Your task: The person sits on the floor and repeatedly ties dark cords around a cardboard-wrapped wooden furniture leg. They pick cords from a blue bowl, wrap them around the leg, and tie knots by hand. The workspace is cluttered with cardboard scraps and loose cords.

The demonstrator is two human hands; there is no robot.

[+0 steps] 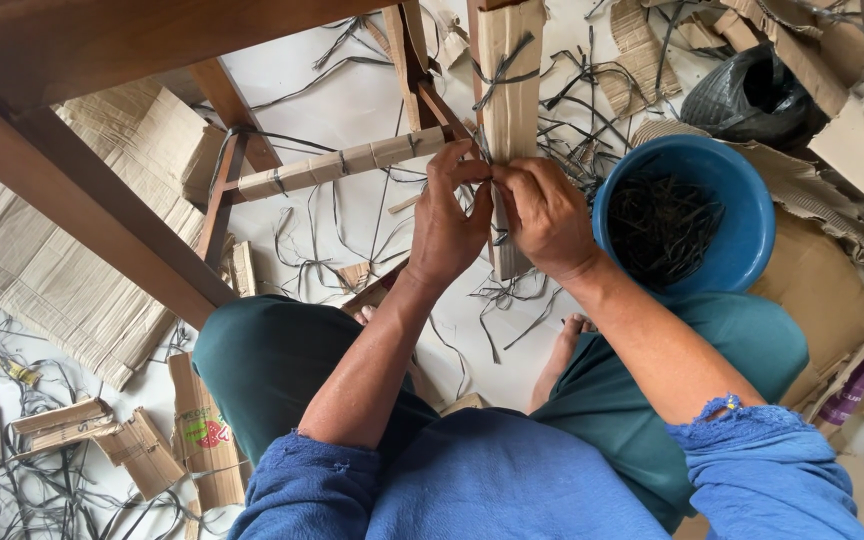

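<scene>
While I sat on the floor beneath the wooden furniture frame [82,190], my left hand [447,225] and right hand [542,215] met at the cardboard-wrapped leg [510,90], both closed in a pinch on a thin dark strap [487,178] at the leg's edge. The strap lay against the cardboard just below a tied band and beside the wrapped crossbar [342,165]. As I judged it, the strap could have slipped from my fingertips, since the hold was only a pinch, and the cardboard sleeve might have loosened or slid. A blue plastic tub [742,180] of dark strap pieces stood just right of my wrist, near enough to be knocked by my elbow. At lower left lay a flattened brown carton [207,440] with a red-and-green printed mark; at the right edge lay a purple-labelled wrapper [857,385]. A black plastic bag [747,90] sat beyond the tub.
</scene>
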